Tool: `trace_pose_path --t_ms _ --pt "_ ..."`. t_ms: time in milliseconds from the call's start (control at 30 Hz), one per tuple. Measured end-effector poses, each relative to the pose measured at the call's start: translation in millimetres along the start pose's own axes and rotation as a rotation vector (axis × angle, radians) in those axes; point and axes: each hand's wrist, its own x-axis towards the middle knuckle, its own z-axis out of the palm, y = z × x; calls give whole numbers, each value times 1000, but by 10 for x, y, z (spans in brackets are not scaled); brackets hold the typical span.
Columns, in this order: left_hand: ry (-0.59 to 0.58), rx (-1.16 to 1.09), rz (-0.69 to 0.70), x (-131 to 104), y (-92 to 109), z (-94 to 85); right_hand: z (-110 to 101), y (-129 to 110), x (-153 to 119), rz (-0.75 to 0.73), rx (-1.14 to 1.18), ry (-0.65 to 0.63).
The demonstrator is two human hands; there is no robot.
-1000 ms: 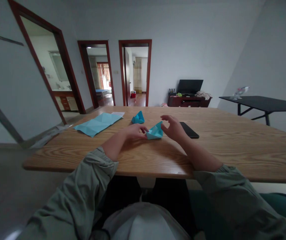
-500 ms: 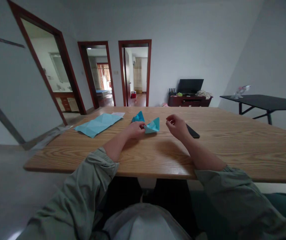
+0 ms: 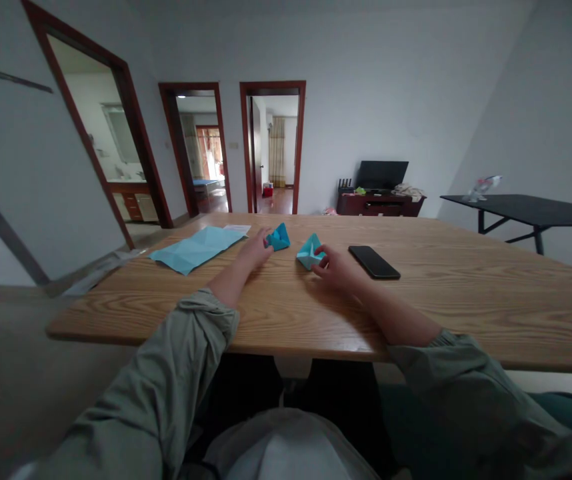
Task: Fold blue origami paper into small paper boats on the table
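Two folded paper boats stand near the middle of the wooden table. My left hand (image 3: 257, 249) is at the left end of the darker blue paper boat (image 3: 279, 237), its fingers bent and closed on that tip. The light blue paper boat (image 3: 309, 252) sits a little nearer and to the right. Thumb and fingers of my right hand (image 3: 337, 268) pinch its right corner, with the palm turned inward. A gap of bare wood separates the two boats. Both boats have a pointed peak in the middle.
A creased light blue paper sheet (image 3: 199, 249) lies on the left of the wooden table (image 3: 471, 287), partly over a whitish paper (image 3: 239, 229). A black phone (image 3: 375, 262) rests just right of my right hand. Farther off stands a black table (image 3: 541, 209).
My left hand has let go of the light blue boat and moved left to the darker one. My right hand has come left onto the light blue boat, which has turned; the phone is uncovered.
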Motion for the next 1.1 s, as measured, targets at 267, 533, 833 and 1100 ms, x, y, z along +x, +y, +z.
trace_pose_path --t_ms 267,533,833,1100 --pt "-108 97 -3 140 -229 174 91 -14 12 -90 65 -35" --pt "-32 111 -160 172 -319 80 132 85 36 -78 -10 -134" --pt "20 77 -165 178 -278 41 18 62 46 -41 -193 -219" --pt "-4 90 -160 187 -286 -65 18 196 119 66 -206 -196"
